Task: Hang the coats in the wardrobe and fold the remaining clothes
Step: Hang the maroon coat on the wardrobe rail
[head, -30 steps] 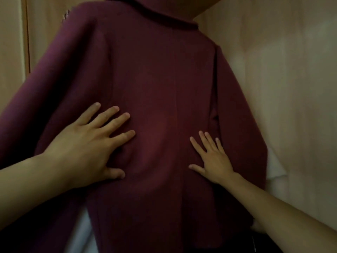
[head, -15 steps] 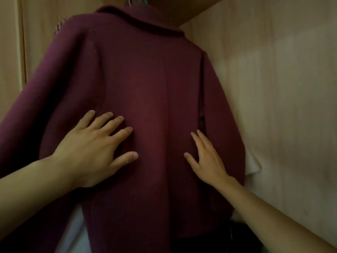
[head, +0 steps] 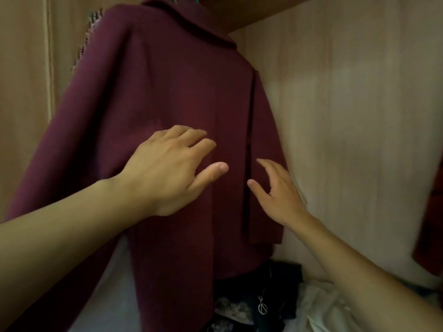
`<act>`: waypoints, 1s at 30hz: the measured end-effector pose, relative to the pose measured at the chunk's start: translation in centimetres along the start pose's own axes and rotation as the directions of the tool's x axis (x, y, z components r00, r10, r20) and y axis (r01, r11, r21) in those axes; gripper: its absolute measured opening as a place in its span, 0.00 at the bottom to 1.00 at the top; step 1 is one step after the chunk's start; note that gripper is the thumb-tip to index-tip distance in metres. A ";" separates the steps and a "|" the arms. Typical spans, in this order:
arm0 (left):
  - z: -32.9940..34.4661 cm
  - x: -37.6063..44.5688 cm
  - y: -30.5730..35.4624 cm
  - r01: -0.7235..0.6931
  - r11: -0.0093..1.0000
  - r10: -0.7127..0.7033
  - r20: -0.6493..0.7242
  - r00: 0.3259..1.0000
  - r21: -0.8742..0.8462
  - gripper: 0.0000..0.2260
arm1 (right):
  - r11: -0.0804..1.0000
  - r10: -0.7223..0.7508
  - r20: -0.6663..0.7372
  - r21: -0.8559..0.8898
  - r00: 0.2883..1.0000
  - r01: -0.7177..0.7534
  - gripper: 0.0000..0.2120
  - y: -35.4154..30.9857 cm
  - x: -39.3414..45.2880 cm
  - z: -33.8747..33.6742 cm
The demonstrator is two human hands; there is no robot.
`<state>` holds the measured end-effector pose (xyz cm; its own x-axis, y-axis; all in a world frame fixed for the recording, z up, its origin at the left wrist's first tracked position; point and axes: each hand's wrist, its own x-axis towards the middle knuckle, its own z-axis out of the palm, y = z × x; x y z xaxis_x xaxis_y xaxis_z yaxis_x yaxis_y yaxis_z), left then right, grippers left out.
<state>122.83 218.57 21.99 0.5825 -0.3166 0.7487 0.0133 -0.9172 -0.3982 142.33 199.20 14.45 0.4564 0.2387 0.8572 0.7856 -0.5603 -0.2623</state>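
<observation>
— Where was the maroon coat point(head: 167, 92) at that moment?

— It hung inside the wooden wardrobe point(head: 347, 104), back toward the camera, collar up at the top by a hanger that barely showed. It sat close to the wardrobe's right wall, with one sleeve hanging down along that side.

— And the hands?

— The left hand point(head: 165, 171) lay over the middle of the coat's back, fingers loosely bent and the thumb stretched out; the grip was slack, holding nothing. Whether the fingertips actually touched the cloth, I could not tell.

— The right?

— The right hand point(head: 278, 192) was beside the seam where the sleeve met the body, fingers spread and relaxed, nothing pinched. It was near the fabric, but contact was unclear.

— Anything else in there?

— A patterned garment point(head: 90, 29) peeked out behind the coat's left shoulder. Below the hem lay a heap of dark clothes point(head: 263, 295) with a small metal pendant point(head: 262, 307), and pale fabric point(head: 318, 305) just beside them. Another dark red piece point(head: 431, 224) hung at the far right edge.
</observation>
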 end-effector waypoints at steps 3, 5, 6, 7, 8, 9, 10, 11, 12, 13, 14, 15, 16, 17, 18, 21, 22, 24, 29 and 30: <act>-1.5 -0.4 -0.7 -0.003 0.990 -0.006 -0.065 0.998 -0.140 0.33 | 0.996 0.003 0.005 -0.091 1.000 -0.002 0.29 -3.1 -0.4 -3.6; -2.4 -0.9 -1.6 0.001 0.972 -0.024 -0.098 0.995 -0.234 0.33 | 0.989 0.006 -0.005 -0.146 1.000 -0.006 0.28 -5.4 -1.0 -5.7; -2.7 -1.3 -2.1 0.002 0.958 -0.036 -0.113 0.993 -0.286 0.33 | 0.987 0.006 -0.019 -0.163 1.000 -0.009 0.28 -6.5 -1.6 -6.4; -2.8 -1.8 -2.5 0.003 0.939 -0.048 -0.124 0.991 -0.343 0.33 | 0.985 0.015 -0.037 -0.171 0.999 -0.021 0.27 -7.5 -2.3 -7.0; -2.7 -2.5 -2.8 -0.002 0.917 -0.053 -0.128 0.990 -0.398 0.33 | 0.984 0.038 -0.056 -0.170 0.998 -0.047 0.27 -8.5 -3.1 -7.4; -2.4 -3.3 -2.9 -0.013 0.894 -0.050 -0.127 0.991 -0.448 0.33 | 0.983 0.072 -0.072 -0.161 0.995 -0.083 0.27 -9.5 -4.0 -7.7; -2.0 -4.2 -2.9 -0.025 0.869 -0.041 -0.122 0.992 -0.494 0.33 | 0.981 0.106 -0.082 -0.152 0.991 -0.117 0.27 -10.4 -5.1 -7.8; -1.6 -5.1 -2.7 -0.035 0.843 -0.032 -0.114 0.993 -0.537 0.33 | 0.978 0.132 -0.083 -0.154 0.988 -0.143 0.27 -11.3 -6.2 -7.8; -1.2 -5.8 -2.5 -0.037 0.815 -0.027 -0.103 0.994 -0.578 0.32 | 0.972 0.152 -0.073 -0.168 0.986 -0.163 0.27 -12.2 -7.3 -7.9; -0.9 -6.3 -2.1 -0.031 0.785 -0.028 -0.086 0.996 -0.619 0.32 | 0.965 0.173 -0.056 -0.189 0.983 -0.180 0.27 -12.9 -8.5 -8.2; -0.8 -6.6 -1.7 -0.022 0.751 -0.030 -0.066 0.997 -0.660 0.31 | 0.956 0.190 -0.038 -0.219 0.981 -0.194 0.27 -13.6 -9.6 -8.7; -0.8 -6.9 -1.2 -0.012 0.716 -0.026 -0.044 0.999 -0.698 0.30 | 0.945 0.202 -0.025 -0.257 0.979 -0.202 0.28 -14.3 -10.8 -9.4; -0.9 -7.2 -0.7 -0.007 0.683 -0.019 -0.027 0.999 -0.730 0.29 | 0.932 0.208 -0.021 -0.298 0.978 -0.205 0.29 -15.0 -11.8 -10.4; -1.2 -7.5 -0.1 -0.006 0.657 -0.011 -0.018 1.000 -0.754 0.28 | 0.918 0.211 -0.022 -0.338 0.977 -0.206 0.29 -15.8 -12.7 -11.6; -1.6 -7.8 0.6 -0.009 0.635 -0.004 -0.015 1.000 -0.773 0.28 | 0.904 0.216 -0.026 -0.371 0.976 -0.210 0.29 -16.5 -13.5 -12.9; -3.3 -9.0 2.4 -0.034 0.599 0.016 -0.030 0.999 -0.800 0.26 | 0.868 0.234 -0.066 -0.435 0.970 -0.239 0.29 -18.9 -15.7 -17.0; -4.1 -9.5 3.0 -0.052 0.598 0.027 -0.045 0.999 -0.799 0.26 | 0.860 0.242 -0.077 -0.445 0.967 -0.250 0.29 -19.8 -16.5 -18.2; -5.7 -11.0 4.2 -0.105 0.609 0.053 -0.091 0.994 -0.786 0.28 | 0.851 0.247 -0.088 -0.457 0.965 -0.260 0.28 -21.5 -18.2 -20.4; -9.2 -15.6 8.4 -0.118 0.571 0.121 -0.059 0.991 -0.812 0.28 | 0.839 0.250 -0.095 -0.476 0.963 -0.265 0.28 -25.2 -24.0 -24.9; -9.8 -16.5 9.3 -0.098 0.564 0.130 -0.029 0.991 -0.820 0.28 | 0.833 0.250 -0.091 -0.486 0.964 -0.262 0.28 -25.8 -25.3 -25.7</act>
<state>105.34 212.90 11.12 0.5558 -0.4400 0.7053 -0.7159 -0.6846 0.1370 99.73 187.20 10.91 0.5985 0.0176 0.8009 0.3320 -0.9154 -0.2279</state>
